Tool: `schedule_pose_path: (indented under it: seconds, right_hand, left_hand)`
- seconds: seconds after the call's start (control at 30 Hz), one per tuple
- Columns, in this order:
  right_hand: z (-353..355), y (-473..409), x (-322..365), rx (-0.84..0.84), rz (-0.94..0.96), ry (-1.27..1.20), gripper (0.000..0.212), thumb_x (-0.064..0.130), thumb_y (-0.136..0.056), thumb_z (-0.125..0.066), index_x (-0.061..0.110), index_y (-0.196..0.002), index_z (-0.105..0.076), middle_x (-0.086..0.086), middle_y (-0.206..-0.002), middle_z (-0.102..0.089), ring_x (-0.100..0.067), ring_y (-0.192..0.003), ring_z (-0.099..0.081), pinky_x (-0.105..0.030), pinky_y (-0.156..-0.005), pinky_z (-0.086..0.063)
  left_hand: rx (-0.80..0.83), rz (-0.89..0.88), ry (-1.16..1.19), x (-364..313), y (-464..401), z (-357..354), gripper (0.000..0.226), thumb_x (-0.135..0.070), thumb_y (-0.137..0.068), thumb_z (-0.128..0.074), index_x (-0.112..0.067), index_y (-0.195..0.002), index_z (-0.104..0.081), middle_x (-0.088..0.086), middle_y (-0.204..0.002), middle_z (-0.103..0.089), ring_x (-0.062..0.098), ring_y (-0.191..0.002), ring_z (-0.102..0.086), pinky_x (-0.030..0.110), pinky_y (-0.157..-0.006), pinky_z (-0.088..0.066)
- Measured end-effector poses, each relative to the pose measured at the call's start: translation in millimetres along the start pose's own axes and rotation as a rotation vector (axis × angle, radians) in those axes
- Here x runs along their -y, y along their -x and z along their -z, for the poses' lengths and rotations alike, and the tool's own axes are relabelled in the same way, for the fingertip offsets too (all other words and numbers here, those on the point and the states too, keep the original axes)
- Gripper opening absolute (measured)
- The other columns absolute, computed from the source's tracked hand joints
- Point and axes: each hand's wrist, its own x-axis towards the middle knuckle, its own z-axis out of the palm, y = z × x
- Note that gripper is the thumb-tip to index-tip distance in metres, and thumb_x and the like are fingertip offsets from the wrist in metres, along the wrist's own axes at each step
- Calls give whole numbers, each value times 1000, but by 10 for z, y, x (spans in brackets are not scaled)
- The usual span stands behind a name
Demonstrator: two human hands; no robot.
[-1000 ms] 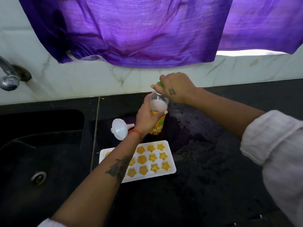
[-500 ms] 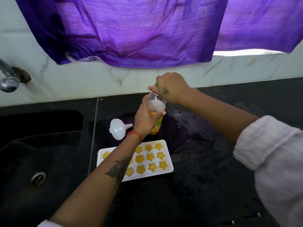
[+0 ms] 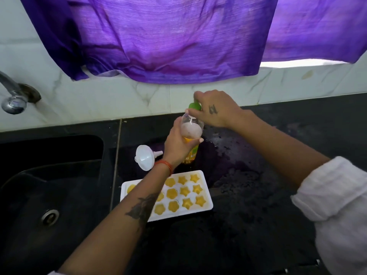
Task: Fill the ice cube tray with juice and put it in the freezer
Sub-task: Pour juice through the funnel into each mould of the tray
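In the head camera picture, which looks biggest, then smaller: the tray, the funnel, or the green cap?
1. Tray, the biggest by far.
2. Funnel.
3. Cap, the smallest, partly hidden by the right hand.

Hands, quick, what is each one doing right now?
Left hand: closed around the juice bottle, holding it upright.
Right hand: fingers closed on the bottle's green cap.

The left arm lies across the tray, so some of its cups on the left side are hidden. The left hand covers the middle of the bottle, and its label is too small to read. The right hand hides part of the green cap. The tap is cut off at the left edge.
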Motion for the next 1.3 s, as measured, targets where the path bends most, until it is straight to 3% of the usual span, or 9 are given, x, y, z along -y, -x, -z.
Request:
schedule_pose_path:
  seconds: [0.13,0.33,0.5,0.57,0.73,0.9,1.07,1.17,1.3]
  right_hand:
    - [44,24,20,76,121,-40,37,35,-97,-44,9,-120,-54,-14,-110,-56,-27,-97,-54,-30,-76,-39]
    - [-209,-6,257,-148,-145,20,35,31,-97,-45,5,-119,-53,-16,-114,-56,-28,-94,-62,-24,-70,-40]
    - [-248,8,127,-100,-236,-457,54,43,-88,-58,15,-133,-44,-11,-123,-60,-24,-105,-59,-29,-82,-42]
    - [-367,133,102,-131,-331,-714,69,40,-80,-69,19,-138,-38,-8,-123,-59,-21,-103,-60,-34,-87,-49]
    - [-835,425,179,-81,-487,-954,96,30,-67,-82,22,-144,-25,-4,-133,-53,-20,-119,-54,-46,-99,-47]
    - [-1129,478,246,-92,-437,-905,100,25,-68,-82,25,-145,-18,1,-132,-50,-21,-119,-53,-39,-96,-48]
    - [-1197,446,154,-108,-468,-815,84,31,-69,-81,18,-136,-33,-6,-120,-62,-23,-107,-60,-37,-86,-51]
    - [-1202,469,141,-151,-475,-735,80,33,-69,-80,16,-134,-36,-8,-117,-64,-26,-104,-62,-39,-84,-52]
    - [-1188,557,40,-231,-525,-642,80,37,-68,-80,17,-133,-38,-9,-114,-65,-27,-101,-63,-40,-82,-54]
  left_hand:
    - [256,99,139,17,-107,170,79,-20,-73,-78,-23,-138,-34,3,-126,-53,21,-112,-54,44,-98,-48]
    - [-36,2,55,14,-5,-82,76,-24,-78,-73,-26,-141,-30,3,-130,-53,12,-109,-52,28,-84,-45]
    - [177,116,133,68,-59,124,85,-20,-78,-74,-25,-145,-22,3,-138,-47,21,-120,-51,39,-97,-47]
    - [239,153,132,126,-22,259,87,-16,-76,-75,-25,-146,-24,3,-139,-48,22,-119,-53,37,-93,-49]
    - [-78,95,-62,314,176,479,64,-20,-79,-72,-20,-137,-44,2,-137,-50,19,-113,-56,30,-86,-50]
    - [-263,31,-361,539,298,637,56,-30,-80,-71,-17,-131,-50,5,-133,-51,22,-123,-47,25,-94,-36]
    - [-134,187,-595,717,313,760,93,-53,-68,-74,-22,-144,-30,8,-151,-29,31,-139,-24,46,-110,-26]
    - [-4,269,-494,831,307,815,98,-46,-68,-77,-20,-146,-24,11,-151,-30,32,-142,-18,47,-115,-19]
    - [4,279,-338,937,309,842,88,-37,-70,-79,-21,-143,-31,8,-145,-37,27,-130,-39,41,-104,-37]
